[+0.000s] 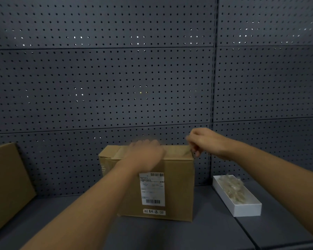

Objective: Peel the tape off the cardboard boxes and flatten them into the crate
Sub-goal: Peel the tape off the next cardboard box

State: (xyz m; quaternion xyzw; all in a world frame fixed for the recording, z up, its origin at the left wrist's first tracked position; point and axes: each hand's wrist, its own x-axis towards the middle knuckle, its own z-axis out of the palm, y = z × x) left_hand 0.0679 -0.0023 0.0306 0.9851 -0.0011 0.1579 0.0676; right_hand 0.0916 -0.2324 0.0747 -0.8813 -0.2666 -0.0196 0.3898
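While the left hand (145,154) presses flat on the box (157,186), right-hand fingers (193,147) pinch its tape (177,150) — arm outstretched.

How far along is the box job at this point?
Done: peeled tape already lies wadded in the white tray. In hand: the left hand presses on the box top while the right hand pinches tape at its right edge. Left: this box is unflattened; no crate is in view.

Cardboard box (177,186), front face: white shipping label (152,189), barcodes at 12 and 6 o'clock ends, print too small/blurred to read. Below it, at 6 o'clock, small white sticker (154,212) w/ CJK-style chars, not legible.
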